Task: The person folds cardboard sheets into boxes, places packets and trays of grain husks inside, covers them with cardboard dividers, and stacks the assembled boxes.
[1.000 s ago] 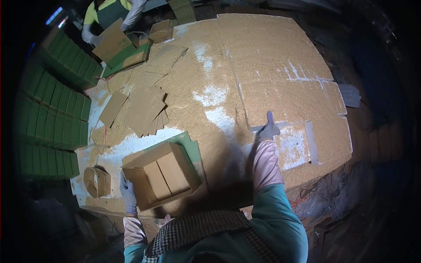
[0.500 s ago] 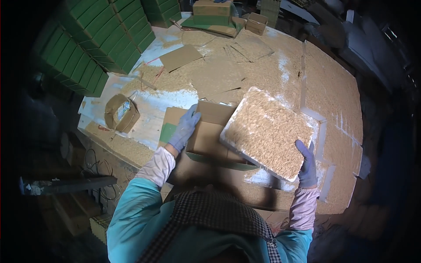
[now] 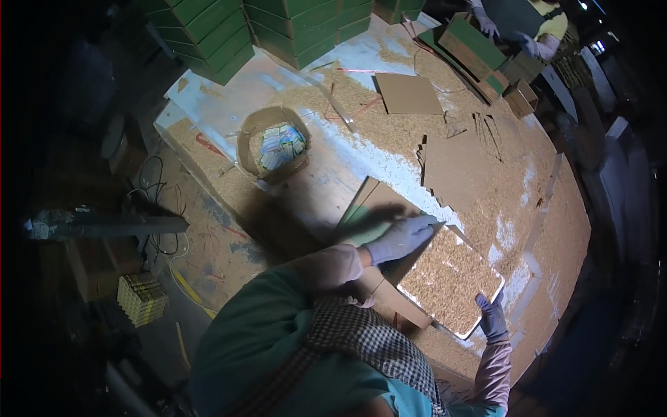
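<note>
A white-edged shallow tray (image 3: pixel 451 278) is filled level with tan husk-like bits. It lies tilted over the open cardboard box (image 3: pixel 397 300), covering most of its inside. My right hand (image 3: pixel 492 316), in a grey-blue glove, grips the tray's near right corner, its thumb on top. My left hand (image 3: pixel 403 240), gloved alike, reaches across the box to the tray's far left corner. Its fingers are stretched out close together beside the box's rim, and their undersides are hidden. A green-marked cardboard flap (image 3: pixel 368 208) sticks out beyond the left hand.
A cardboard carton (image 3: pixel 243 149) with colourful packets stands at the left. Green boxes (image 3: pixel 215 45) are stacked at the back. Flat cardboard (image 3: pixel 410 94) and loose tan bits lie on the table. A co-worker's gloved hands (image 3: pixel 528 45) hold a dark panel at the far right.
My left hand has moved from the box's left wall to the tray's far corner. The tray has come down over the box. The view has turned, showing the co-worker.
</note>
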Motion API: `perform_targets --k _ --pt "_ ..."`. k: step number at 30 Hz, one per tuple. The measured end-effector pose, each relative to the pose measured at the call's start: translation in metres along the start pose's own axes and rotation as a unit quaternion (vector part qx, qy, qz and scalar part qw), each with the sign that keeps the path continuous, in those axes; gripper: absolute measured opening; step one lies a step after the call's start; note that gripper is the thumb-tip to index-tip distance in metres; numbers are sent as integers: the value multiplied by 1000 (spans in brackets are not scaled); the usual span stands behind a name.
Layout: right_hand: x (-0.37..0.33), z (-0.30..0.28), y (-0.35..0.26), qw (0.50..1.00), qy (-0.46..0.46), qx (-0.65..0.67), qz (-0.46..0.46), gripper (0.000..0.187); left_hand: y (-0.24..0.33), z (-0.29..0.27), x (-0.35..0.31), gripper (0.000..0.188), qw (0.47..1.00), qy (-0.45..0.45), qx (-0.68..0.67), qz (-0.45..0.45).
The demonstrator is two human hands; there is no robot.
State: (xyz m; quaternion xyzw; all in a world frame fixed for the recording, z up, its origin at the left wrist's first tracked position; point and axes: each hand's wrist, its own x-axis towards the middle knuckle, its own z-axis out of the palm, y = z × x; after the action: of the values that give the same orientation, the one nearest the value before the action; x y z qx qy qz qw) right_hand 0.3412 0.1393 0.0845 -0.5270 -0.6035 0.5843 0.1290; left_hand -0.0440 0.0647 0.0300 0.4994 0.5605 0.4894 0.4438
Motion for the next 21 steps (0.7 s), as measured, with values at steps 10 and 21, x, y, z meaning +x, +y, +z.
perform_targets --k 10,21 --pt "48 32 3 766 111 -632 42 38 -198 -343 -50 34 733 305 487 -363" --pt "345 16 -34 906 231 -350 56 116 -10 -251 -17 24 835 338 434 6"
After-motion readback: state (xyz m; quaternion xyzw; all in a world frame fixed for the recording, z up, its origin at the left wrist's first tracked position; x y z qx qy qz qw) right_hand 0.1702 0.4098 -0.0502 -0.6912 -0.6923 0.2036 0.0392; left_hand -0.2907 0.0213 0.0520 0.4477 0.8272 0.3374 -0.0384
